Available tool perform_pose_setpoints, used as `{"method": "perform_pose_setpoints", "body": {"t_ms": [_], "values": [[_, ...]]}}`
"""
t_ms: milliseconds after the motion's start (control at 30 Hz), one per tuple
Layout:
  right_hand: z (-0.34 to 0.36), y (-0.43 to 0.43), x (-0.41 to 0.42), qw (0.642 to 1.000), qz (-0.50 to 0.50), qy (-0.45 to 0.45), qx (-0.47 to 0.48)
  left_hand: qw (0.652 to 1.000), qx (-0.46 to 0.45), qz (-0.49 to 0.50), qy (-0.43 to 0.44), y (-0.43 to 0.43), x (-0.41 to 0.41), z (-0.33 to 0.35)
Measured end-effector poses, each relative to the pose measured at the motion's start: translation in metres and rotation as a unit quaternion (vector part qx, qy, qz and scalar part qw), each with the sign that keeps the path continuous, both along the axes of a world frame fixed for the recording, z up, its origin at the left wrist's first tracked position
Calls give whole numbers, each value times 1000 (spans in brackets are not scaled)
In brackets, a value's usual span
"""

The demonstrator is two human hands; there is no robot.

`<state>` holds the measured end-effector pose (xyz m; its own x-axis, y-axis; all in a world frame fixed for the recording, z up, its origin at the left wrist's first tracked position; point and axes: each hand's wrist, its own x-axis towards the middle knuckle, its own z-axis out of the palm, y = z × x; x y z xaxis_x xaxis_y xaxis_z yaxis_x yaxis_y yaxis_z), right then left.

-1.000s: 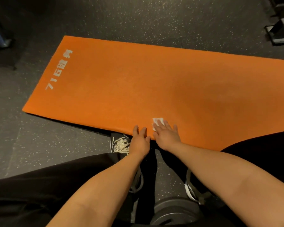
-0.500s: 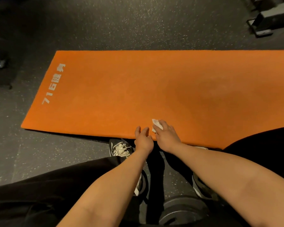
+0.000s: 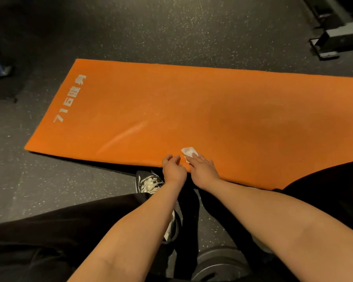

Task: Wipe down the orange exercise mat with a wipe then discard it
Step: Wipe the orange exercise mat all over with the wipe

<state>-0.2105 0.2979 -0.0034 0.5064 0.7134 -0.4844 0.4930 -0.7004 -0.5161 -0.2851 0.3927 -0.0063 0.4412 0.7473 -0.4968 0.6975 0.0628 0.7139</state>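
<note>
The biggest thing here is the dark speckled floor (image 3: 171, 27), and on it lies the orange mat (image 3: 212, 110), flat and rolled all the way out. The mat's long side runs from left to right in front of us, tipped a little. Its short end with the white print (image 3: 69, 98) points left, and its other end goes out of the picture on the right. Our knees and a shoe (image 3: 149, 182) are just beside the mat's near edge, and a round weight plate (image 3: 220, 263) sits farther back from that edge, close under us. Our left hand (image 3: 173, 169) rests on the mat's near edge. Its grip is loose, the fingers are softly curled, and we see nothing in it. Our right hand (image 3: 203, 169) is just beside it on the mat. Its grip is flat, with straight fingers pressing down on the small white wipe (image 3: 189, 152). The wipe touches the mat close to the near edge, about halfway along the part we can see. We think we are in the wiping step, and most of the mat looks like it is not done yet. A pale streak (image 3: 126, 133) shows on the mat, to the left of the wipe. Next we should push the wipe in long strokes along the mat, keeping it flat and pressed down. The bin comes last, and we cannot see one.
</note>
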Motion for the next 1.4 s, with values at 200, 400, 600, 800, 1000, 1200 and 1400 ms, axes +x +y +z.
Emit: {"method": "perform_pose_setpoints", "body": {"t_ms": [200,400,600,800,1000,1200,1400], "values": [[4,28,-7,992,-31,87,81,998,20,62,-16,37,-9,5],[-6,35,-12,984,-91,139,66,998,25,-7,64,40,-26,-11],[-6,26,-4,962,-133,210,116,969,171,-176,21,28,-24,-15],[-15,2,17,991,-114,-61,-24,924,216,-298,102,19,-8,-30],[-17,-3,32,995,-50,-73,-49,941,171,-220,192,47,12,-27],[-25,7,46,994,-65,-73,-50,912,140,-377,74,12,22,-36],[-30,8,48,994,-73,-73,-35,918,206,-320,106,43,36,-48]]}}
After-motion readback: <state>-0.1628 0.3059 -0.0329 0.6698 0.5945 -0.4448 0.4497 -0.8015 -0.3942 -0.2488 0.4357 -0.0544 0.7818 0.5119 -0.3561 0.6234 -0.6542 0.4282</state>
